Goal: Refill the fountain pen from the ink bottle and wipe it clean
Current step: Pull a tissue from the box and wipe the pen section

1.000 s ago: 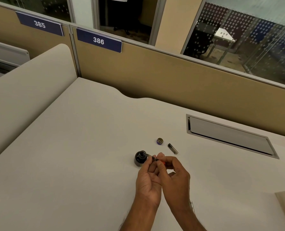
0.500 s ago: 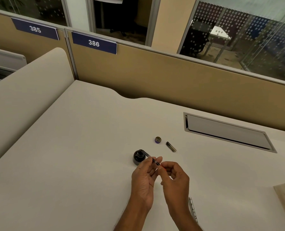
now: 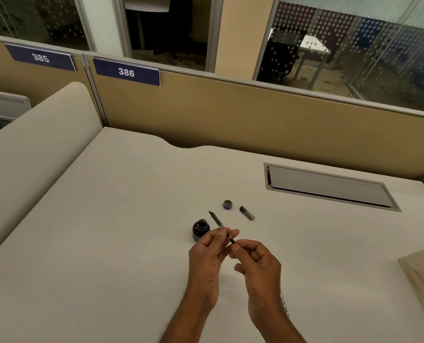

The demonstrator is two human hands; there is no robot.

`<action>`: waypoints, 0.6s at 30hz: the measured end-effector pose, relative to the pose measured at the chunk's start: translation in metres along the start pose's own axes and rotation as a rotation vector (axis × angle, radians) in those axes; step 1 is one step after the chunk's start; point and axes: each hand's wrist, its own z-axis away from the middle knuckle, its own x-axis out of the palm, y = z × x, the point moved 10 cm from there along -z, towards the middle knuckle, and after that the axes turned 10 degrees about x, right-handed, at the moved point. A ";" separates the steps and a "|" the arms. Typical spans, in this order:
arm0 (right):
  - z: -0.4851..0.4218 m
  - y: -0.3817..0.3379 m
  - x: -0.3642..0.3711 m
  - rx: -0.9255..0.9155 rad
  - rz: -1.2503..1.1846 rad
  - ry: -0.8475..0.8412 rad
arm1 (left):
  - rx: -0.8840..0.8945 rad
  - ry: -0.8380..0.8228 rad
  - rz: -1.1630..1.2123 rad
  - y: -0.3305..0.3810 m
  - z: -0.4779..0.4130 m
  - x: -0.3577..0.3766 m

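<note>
- Bottle [image 3: 201, 229] stands open on the desk, left of everything else.
- Left hand [image 3: 206, 258] pinches the pen around its middle, thumb and fingers curled onto it. I'd keep this one dead steady and let the other hand do the work.
- Pen [image 3: 218, 222] is up off the desk between both hands. It's tilted, with the nib aimed far-left, out of the ink and just right of the bottle mouth. I'd hold the nib over the mouth so drips land inside.
- Cap [image 3: 227, 204] lies farther back, apart from the bottle.
- Pen piece [image 3: 247, 213] lies just right of the cap. Barrel or lid, can't tell.
- Right hand [image 3: 258, 263] pinches the pen's tail end with its fingertips. My guess is that's the filler knob, so turn it slowly, no jerks.
- Cloth [image 3: 423, 276] is way off at the right edge. I'd carry the pen over nib-up for the wipe.
</note>
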 end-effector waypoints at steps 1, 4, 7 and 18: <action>0.002 -0.001 0.000 0.008 -0.020 -0.009 | 0.009 -0.007 -0.011 0.003 0.001 0.001; 0.011 -0.007 -0.006 0.029 -0.083 -0.029 | 0.030 -0.040 -0.052 0.013 0.010 0.011; 0.022 -0.016 -0.014 0.019 -0.114 -0.030 | 0.044 -0.070 -0.081 0.023 0.021 0.023; 0.071 -0.064 -0.062 -0.176 -0.134 0.024 | 0.108 -0.166 -0.141 0.057 0.073 0.070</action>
